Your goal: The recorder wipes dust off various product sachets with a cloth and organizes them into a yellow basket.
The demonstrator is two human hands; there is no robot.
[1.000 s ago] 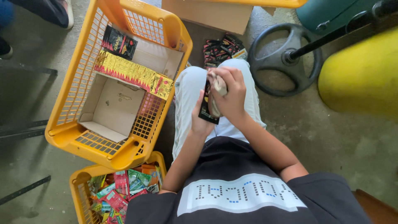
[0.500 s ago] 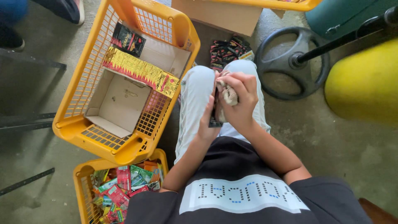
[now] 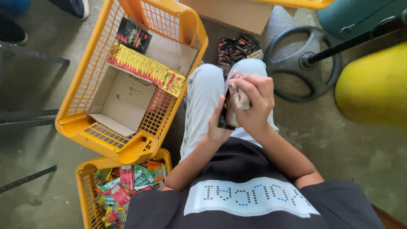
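The person wears a black short-sleeved shirt (image 3: pixel 237 169) with a white dotted-print panel and pale trousers (image 3: pixel 203 101).

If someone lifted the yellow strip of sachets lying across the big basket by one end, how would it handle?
The yellow strip of sachets would probably droop: it looks thin and segmented. Likely light. Resting across the cardboard liner, it may slide easily.

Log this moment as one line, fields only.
left hand: holds dark packet | right hand: grips pale wad over lap | yellow basket: cardboard box, packets | floor: packet pile
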